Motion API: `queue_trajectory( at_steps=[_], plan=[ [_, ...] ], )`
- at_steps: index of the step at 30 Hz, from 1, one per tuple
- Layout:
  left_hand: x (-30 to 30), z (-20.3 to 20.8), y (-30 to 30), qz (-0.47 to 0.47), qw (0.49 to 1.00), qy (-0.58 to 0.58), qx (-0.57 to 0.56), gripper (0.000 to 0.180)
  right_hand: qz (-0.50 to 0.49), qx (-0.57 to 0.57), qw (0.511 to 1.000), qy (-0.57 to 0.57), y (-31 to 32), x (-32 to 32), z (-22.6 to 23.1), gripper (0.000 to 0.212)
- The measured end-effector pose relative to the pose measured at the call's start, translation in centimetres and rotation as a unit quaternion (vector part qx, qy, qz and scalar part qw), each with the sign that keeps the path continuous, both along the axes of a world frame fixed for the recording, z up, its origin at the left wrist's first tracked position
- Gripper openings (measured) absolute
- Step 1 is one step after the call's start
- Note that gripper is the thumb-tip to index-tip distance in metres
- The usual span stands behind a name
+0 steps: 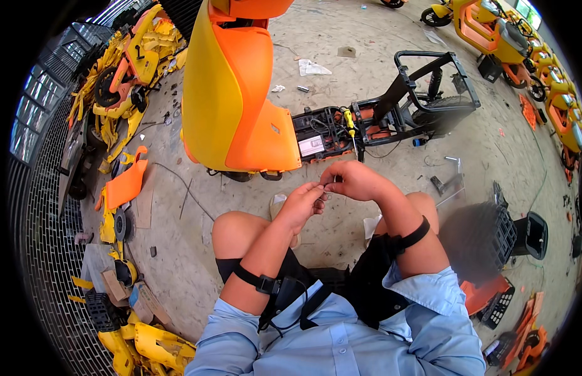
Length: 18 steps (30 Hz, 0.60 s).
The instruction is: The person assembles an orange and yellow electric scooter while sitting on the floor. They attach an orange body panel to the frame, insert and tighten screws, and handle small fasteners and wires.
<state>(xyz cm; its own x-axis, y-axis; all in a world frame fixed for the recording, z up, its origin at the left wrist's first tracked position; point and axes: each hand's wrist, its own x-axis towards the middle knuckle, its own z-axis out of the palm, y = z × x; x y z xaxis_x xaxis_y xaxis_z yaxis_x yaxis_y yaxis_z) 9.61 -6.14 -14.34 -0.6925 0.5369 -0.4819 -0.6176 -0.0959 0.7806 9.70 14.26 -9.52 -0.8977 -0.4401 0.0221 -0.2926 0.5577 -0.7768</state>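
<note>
Above my knees, my left hand (302, 207) and my right hand (355, 181) meet with fingertips pinched together. Between them is something small and thin, too tiny to make out. Just beyond stands a partly stripped electric scooter, its yellow and orange front body panel (241, 106) still on. The bare black frame (391, 103) stretches away to the right, with wiring and a silver box (312, 146) exposed in the floor section. A screwdriver with a yellow handle (348, 118) rests upright against the frame, tip toward me.
A loose orange panel (126, 183) lies at the left, near heaps of yellow scooter parts (162, 346). On the right are a T-shaped metal tool (454, 161) and a black plastic crate (498, 235). Whole scooters (504, 41) line the far right.
</note>
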Motion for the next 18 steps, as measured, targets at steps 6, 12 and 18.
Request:
queue_trajectory(
  at_steps=[6, 12, 18],
  plan=[
    [-0.1, -0.33, -0.11, -0.004, 1.0, 0.014, -0.011, 0.019, -0.012, -0.013, 1.0, -0.001, -0.03, -0.04, -0.06, 0.024],
    [-0.19, -0.64, -0.14, -0.003, 1.0, 0.016, -0.018, 0.018, -0.011, -0.02, 1.0, -0.004, -0.02, 0.01, -0.24, 0.024],
    [-0.22, -0.64, -0.16, -0.01, 0.999, 0.027, -0.021, 0.017, -0.002, -0.027, 1.0, -0.014, 0.06, -0.13, -0.48, 0.024]
  ],
)
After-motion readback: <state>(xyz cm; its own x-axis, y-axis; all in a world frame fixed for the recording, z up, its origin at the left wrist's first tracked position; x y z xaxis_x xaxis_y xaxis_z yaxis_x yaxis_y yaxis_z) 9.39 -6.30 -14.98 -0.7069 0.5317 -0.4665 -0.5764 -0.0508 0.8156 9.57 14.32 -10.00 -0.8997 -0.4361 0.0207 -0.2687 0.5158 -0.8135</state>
